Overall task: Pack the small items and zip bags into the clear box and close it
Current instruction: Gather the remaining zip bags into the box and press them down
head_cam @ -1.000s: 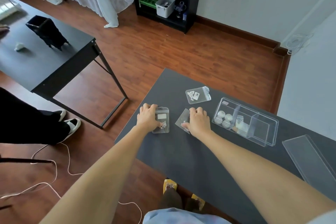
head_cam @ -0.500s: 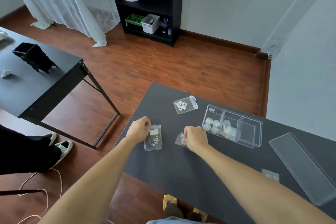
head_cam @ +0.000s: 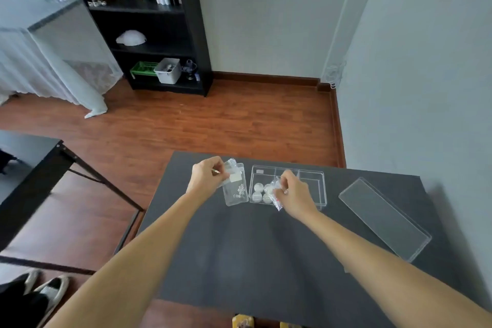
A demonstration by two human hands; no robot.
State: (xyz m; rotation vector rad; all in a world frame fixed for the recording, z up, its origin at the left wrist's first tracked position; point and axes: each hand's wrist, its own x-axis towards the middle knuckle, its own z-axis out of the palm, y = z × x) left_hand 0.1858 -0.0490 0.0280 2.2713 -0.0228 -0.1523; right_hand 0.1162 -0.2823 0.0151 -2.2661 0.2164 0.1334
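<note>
The clear box (head_cam: 320,189) stands open on the dark table (head_cam: 239,253), divided into compartments, with white round items (head_cam: 257,187) in its left one. My right hand (head_cam: 295,193) hovers over the box's left and middle part, pinching a small zip bag (head_cam: 275,196) that hangs at the front wall. My left hand (head_cam: 207,176) holds a larger zip bag (head_cam: 235,192) with a white label and small beads, just left of the box. A second bag (head_cam: 231,164) peeks out behind it. The box's clear lid (head_cam: 383,217) lies to the right.
The table's far edge runs just behind the box and its left edge near my left forearm. A second black table (head_cam: 32,165) stands left, a black shelf (head_cam: 149,34) against the far wall. Another person's shoes (head_cam: 48,293) are at the lower left.
Both hands lifted their zip bags off the table and moved them toward the box; the right one now hangs over the box. The view tilted up.
</note>
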